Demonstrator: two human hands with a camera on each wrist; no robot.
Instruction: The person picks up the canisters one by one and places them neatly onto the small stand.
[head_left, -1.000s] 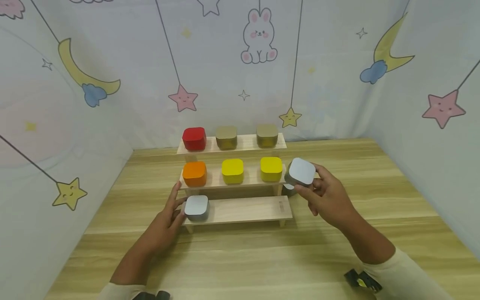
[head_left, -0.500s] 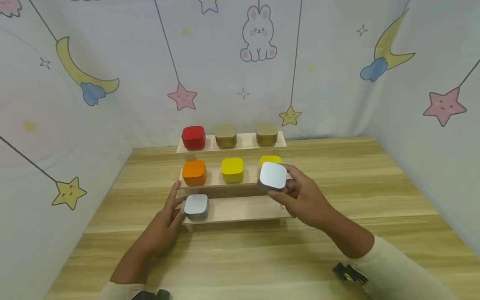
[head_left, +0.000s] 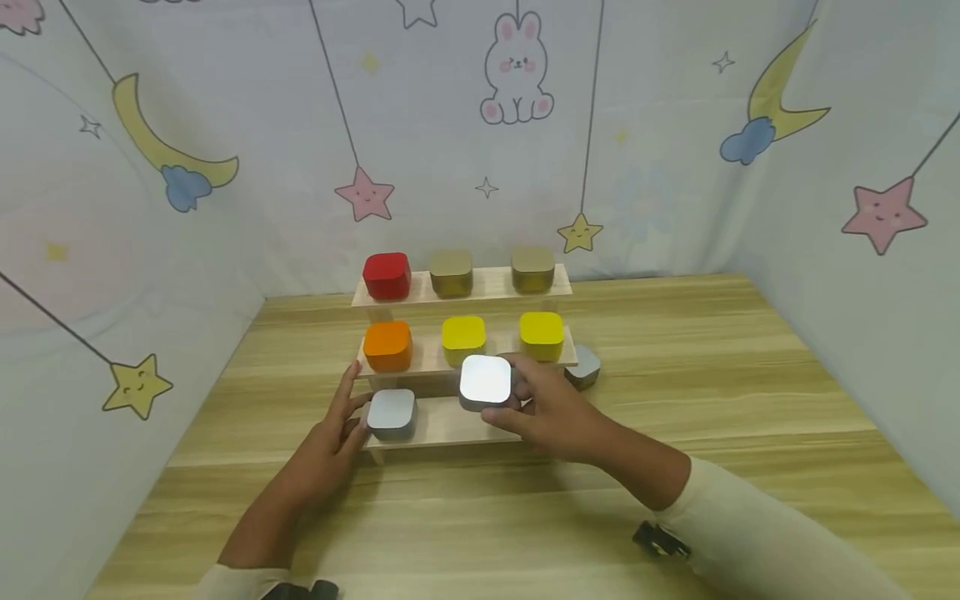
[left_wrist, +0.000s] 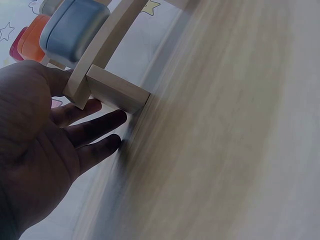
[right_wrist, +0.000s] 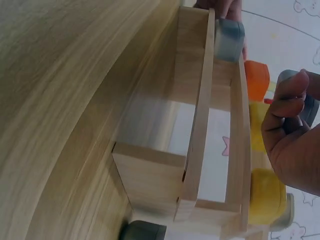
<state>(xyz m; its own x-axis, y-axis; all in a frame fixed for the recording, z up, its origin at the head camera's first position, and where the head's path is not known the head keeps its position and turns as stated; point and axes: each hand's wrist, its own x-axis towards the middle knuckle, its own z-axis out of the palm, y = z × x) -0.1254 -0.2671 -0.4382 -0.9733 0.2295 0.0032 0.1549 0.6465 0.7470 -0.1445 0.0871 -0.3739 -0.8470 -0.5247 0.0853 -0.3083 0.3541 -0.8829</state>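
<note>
My right hand [head_left: 551, 412] grips a silver rounded-square tin [head_left: 486, 380] by its right side, thumb in front. The tin is held above the lowest shelf [head_left: 446, 421] of a three-tier wooden rack, in front of the middle yellow tin [head_left: 463, 335]. Another silver tin [head_left: 392, 414] stands at that shelf's left end. Beside it, my left hand [head_left: 327, 446] touches the rack's left end. In the left wrist view, the left hand's fingers [left_wrist: 97, 127] are spread and fairly straight by the shelf's end [left_wrist: 80, 90].
The middle shelf also bears an orange tin [head_left: 387, 347] and a second yellow tin [head_left: 541, 336]. On the top shelf are a red tin [head_left: 387, 277] and two gold tins [head_left: 452, 273]. One more silver tin [head_left: 582, 367] sits on the table right of the rack.
My right hand has carried its silver tin leftward and slightly down, from the rack's right side to above the lowest shelf. My left hand has stayed at the left end.
</note>
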